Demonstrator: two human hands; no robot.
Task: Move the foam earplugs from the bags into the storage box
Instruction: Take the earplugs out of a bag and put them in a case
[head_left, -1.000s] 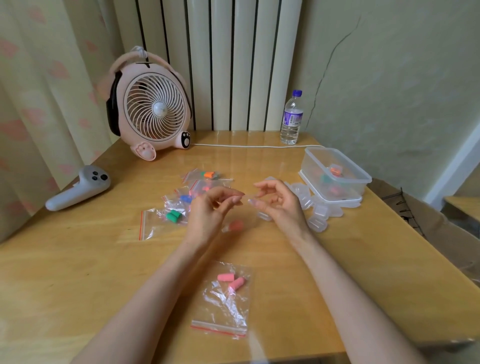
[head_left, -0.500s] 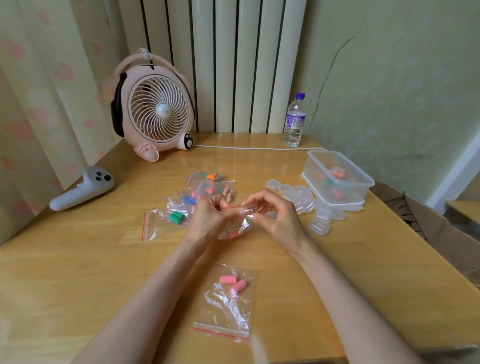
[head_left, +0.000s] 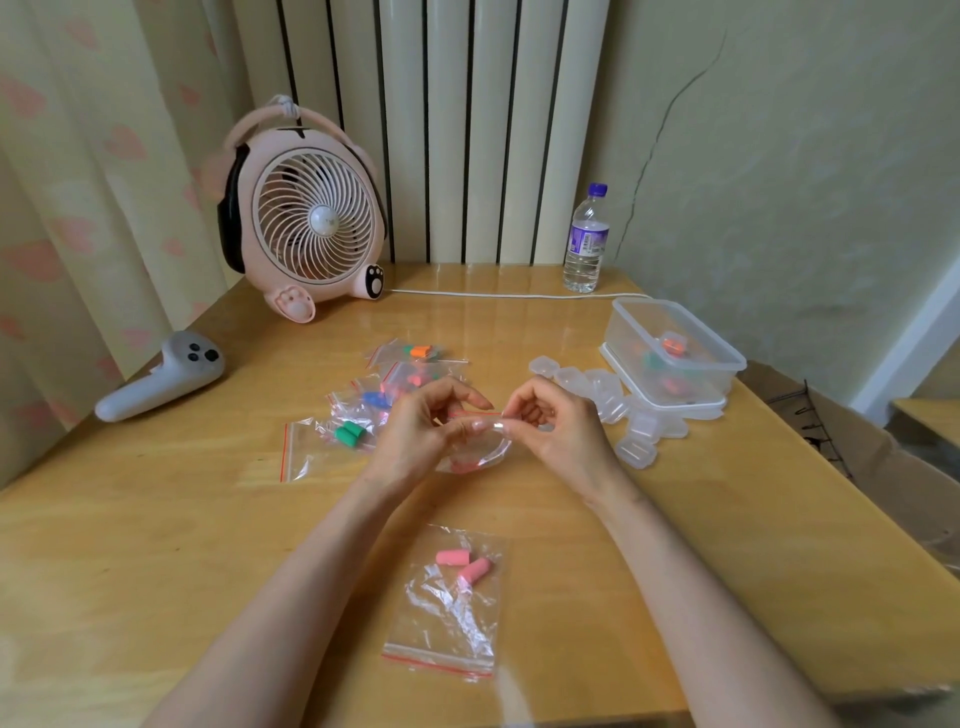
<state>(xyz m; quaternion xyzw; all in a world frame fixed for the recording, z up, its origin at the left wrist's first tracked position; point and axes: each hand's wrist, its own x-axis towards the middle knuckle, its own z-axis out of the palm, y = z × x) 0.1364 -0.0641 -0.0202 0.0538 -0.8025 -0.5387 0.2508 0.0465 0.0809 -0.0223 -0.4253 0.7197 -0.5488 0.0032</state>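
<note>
Above the middle of the table, my left hand (head_left: 415, 436) and my right hand (head_left: 558, 431) both pinch the top of a small clear zip bag (head_left: 475, 454) with pink earplugs showing at its bottom. Another zip bag (head_left: 449, 597) with two pink earplugs lies nearer to me. Several more bags (head_left: 363, 410) with green, blue and orange earplugs lie behind my left hand. The clear storage box (head_left: 675, 353) stands at the right and holds several coloured earplugs.
Small clear plastic cases (head_left: 618, 410) are heaped left of the box. A pink fan (head_left: 306, 223) stands at the back left, a water bottle (head_left: 586, 239) at the back, a white controller (head_left: 161, 376) at the left. The table's right edge drops to a cardboard box (head_left: 883, 457).
My hands came together from slightly apart and now pinch the bag's top between them, lifted a little off the table. The other bags and the box have not moved.
</note>
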